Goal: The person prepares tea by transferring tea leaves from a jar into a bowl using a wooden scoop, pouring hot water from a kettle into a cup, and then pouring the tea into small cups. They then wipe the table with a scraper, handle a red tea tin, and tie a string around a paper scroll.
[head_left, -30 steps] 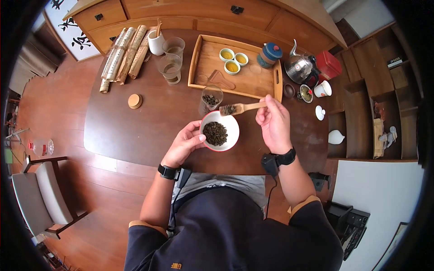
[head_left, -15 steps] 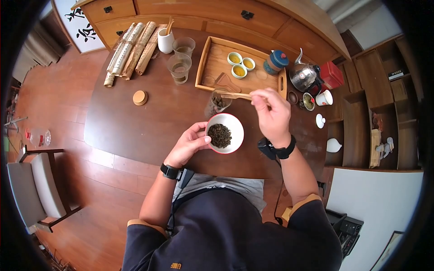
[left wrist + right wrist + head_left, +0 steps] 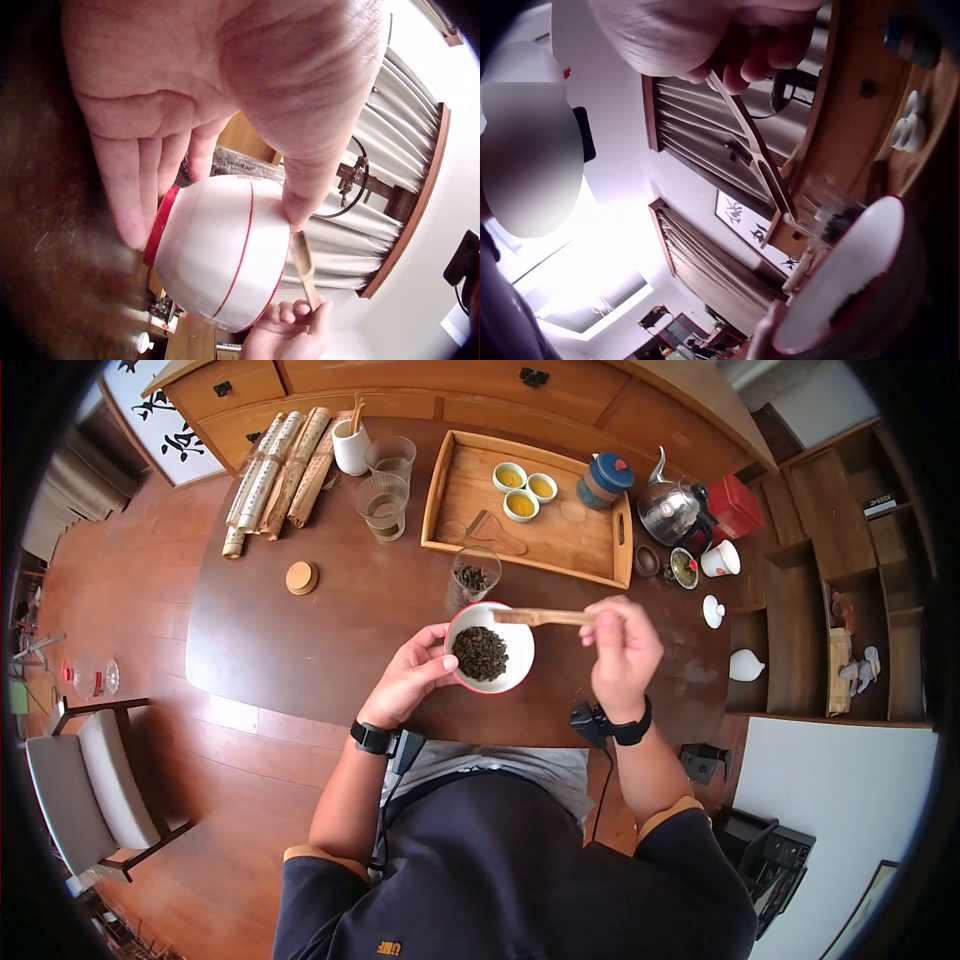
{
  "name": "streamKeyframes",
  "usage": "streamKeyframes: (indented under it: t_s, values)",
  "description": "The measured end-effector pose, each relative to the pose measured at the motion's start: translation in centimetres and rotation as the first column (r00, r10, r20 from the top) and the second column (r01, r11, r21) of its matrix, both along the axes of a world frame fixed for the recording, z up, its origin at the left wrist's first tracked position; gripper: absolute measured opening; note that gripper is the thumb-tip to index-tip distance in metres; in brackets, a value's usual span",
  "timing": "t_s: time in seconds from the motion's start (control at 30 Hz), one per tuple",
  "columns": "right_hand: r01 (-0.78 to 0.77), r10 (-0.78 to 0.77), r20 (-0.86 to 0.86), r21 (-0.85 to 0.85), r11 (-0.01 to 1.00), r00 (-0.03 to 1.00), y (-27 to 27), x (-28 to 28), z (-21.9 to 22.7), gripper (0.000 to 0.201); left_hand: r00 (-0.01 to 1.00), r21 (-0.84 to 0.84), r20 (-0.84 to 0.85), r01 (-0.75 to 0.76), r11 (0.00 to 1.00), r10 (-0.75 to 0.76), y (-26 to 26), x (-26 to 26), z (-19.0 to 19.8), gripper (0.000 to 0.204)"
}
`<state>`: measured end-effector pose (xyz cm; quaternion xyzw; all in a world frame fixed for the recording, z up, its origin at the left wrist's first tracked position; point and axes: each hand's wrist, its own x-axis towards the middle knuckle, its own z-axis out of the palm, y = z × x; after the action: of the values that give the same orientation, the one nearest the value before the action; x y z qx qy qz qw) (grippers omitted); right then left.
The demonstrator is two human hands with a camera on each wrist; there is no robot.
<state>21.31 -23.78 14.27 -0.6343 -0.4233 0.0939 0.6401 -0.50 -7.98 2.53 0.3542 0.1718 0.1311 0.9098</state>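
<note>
My left hand (image 3: 408, 678) holds a white bowl (image 3: 515, 650) with a red rim, thumb at the rim and fingers around its side. Dark dried tea leaves (image 3: 480, 653) lie in the bowl. In my right hand (image 3: 625, 648) is a wooden tea scoop (image 3: 548, 617), pinched by its handle. Its head reaches over the bowl's far rim. The left wrist view shows the bowl's outer wall (image 3: 214, 251) with a thin red line. Just beyond the bowl stands a clear glass (image 3: 474, 558) with tea leaves at its bottom.
A wooden tray (image 3: 600, 565) holds three small tea cups (image 3: 520, 505) and a blue-lidded jar (image 3: 605, 480). At the right are a metal kettle (image 3: 672, 510) and a white lid (image 3: 713, 611). Paper rolls (image 3: 275, 475), two glasses (image 3: 382, 508) and a round wooden lid (image 3: 301, 577) stand left.
The right hand dipped the scoop to the glass's mouth, then came back toward the body, bringing the scoop over the bowl. The left hand keeps hold of the bowl in about the same place.
</note>
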Motion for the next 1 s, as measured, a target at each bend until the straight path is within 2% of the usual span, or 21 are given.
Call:
streamKeyframes:
  t_s: [0.07,0.13,0.27,0.4,0.5,0.6,0.7,0.9,1.0]
  values:
    - [-0.031,0.046,0.143,-0.112,0.993,0.989,-0.9,-0.1,-1.8,0.011,1.000,-0.004,-0.005,0.008,1.000,-0.008,0.0,0.0,0.0,0.055]
    - [-0.029,0.079,0.398,-0.129,0.991,0.914,-1.5,-0.1,-2.5,0.010,1.000,-0.005,-0.007,0.017,1.000,-0.017,0.1,0.1,0.4,0.054]
    - [-0.042,0.084,0.384,-0.115,0.992,0.920,-1.9,-0.4,-3.6,0.011,0.999,0.010,-0.015,0.032,0.999,-0.032,0.2,0.2,0.4,0.057]
    - [-0.010,0.041,0.177,-0.174,0.985,0.983,-2.2,-0.4,-5.9,0.011,0.998,0.032,-0.048,0.046,0.998,-0.044,0.1,0.2,0.7,0.061]
    - [-0.069,0.041,-0.119,-0.242,0.968,0.992,-2.4,-0.3,-7.4,0.018,0.998,0.030,-0.047,0.037,0.999,-0.036,0.0,0.2,0.8,0.055]
    - [-0.120,0.033,-0.326,-0.251,0.961,0.945,-2.7,-0.7,-8.3,0.025,0.998,0.042,-0.054,0.041,0.998,-0.038,-0.2,0.3,1.1,0.052]
    - [-0.134,0.008,-0.457,-0.244,0.960,0.890,-3.1,-0.8,-9.4,0.025,0.996,0.058,-0.076,0.052,0.997,-0.048,-0.3,0.6,1.2,0.052]
    - [-0.107,-0.100,-0.641,-0.276,0.955,0.761,-3.2,-1.4,-9.4,0.027,0.991,0.092,-0.123,0.068,0.993,-0.057,-0.5,0.9,1.5,0.053]
    - [-0.100,-0.107,-0.727,-0.236,0.966,0.678,-3.1,-1.5,-9.1,0.026,0.990,0.099,-0.128,0.073,0.992,-0.060,-0.5,0.9,1.5,0.053]
